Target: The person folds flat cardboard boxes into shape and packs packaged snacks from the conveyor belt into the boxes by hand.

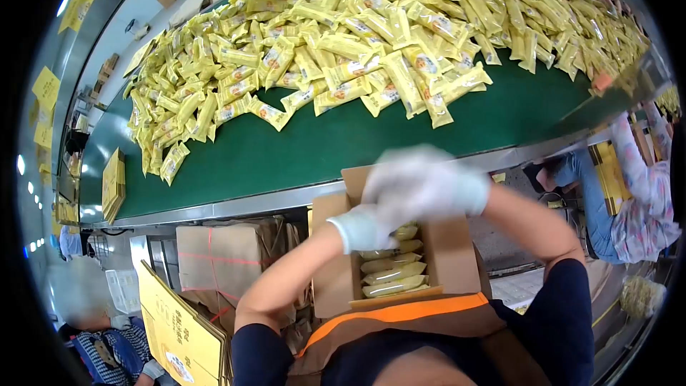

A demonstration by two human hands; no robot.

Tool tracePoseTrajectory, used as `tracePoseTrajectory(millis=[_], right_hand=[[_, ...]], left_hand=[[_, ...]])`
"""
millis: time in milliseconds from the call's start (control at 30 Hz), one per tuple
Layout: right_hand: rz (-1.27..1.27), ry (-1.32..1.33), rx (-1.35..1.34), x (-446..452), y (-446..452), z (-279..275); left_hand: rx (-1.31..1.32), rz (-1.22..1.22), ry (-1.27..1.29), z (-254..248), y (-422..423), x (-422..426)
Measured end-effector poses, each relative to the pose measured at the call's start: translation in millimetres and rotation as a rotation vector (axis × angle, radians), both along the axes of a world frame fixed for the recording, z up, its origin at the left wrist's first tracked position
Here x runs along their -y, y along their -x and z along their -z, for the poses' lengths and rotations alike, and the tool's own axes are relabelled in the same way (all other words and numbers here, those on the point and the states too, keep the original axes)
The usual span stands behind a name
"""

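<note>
Where the white-gloved left hand (376, 220) and right hand (423, 184) overlap, both are held above the far part of the open cardboard box (456, 261). Inside it, yellow-wrapped packets (394, 275) are laid side by side in a row, probably so that little space is wasted. The box is set between the brown apron (396, 319) and the green conveyor belt (286, 161), presumably so that the packet heap (357, 46) can be reached easily; its side flaps are folded outward, apparently to leave the mouth unobstructed. Yellow flattened cartons (168, 322) are stood on edge at the left, perhaps for easy picking.

The fingers are smeared by blur, so whether they are spread, pressed together or pinching a packet cannot be told. The box's far interior is hidden by the gloves, and a co-worker's checked garment (107, 349) is partly cut off at the lower left.
</note>
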State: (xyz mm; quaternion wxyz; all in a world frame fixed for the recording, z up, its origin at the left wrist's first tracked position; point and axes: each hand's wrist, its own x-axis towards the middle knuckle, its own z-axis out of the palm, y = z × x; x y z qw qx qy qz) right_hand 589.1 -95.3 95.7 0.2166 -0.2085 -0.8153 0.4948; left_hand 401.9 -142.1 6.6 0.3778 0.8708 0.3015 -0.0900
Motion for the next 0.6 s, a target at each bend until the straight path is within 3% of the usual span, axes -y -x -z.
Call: tracePoseTrajectory(millis=[33,67,100,133,167,200,233,267,333,433,567,600], right_hand=[[0.235,-0.149,0.036,-40,-15,6],[0.476,-0.265,0.092,-81,-29,11],[0.642,-0.196,0.258,-121,-44,13],[0.707,-0.430,0.465,-166,-58,35],[0.775,-0.426,0.574,-196,-52,44],[0.793,-0.283,0.556,-223,-39,59],[0.855,-0.181,0.610,-234,-10,68],[0.830,-0.225,0.708,-237,16,70],[0.757,-0.368,0.674,-243,40,77],[0.472,-0.421,0.748,-212,43,61],[0.135,-0.877,0.731,-175,37,73],[0.082,-0.890,0.748,-171,33,73]], left_hand=[[0.024,-0.103,0.195,-62,-5,-18],[0.535,-0.214,0.044,-55,8,-29],[0.623,-0.385,-0.152,-55,11,-53],[0.691,-0.571,-0.345,-54,15,-77],[0.600,-0.755,-0.427,-55,19,-99],[0.411,-0.671,-0.712,-33,30,-133],[0.277,-0.623,-0.809,-2,38,-159],[0.200,-0.578,-0.962,29,45,-178],[0.061,-0.564,-1.011,38,51,-175],[-0.024,-0.679,-0.835,47,64,-137],[-0.091,-0.595,-0.783,27,90,-92],[-0.098,-0.598,-0.765,24,97,-85]])
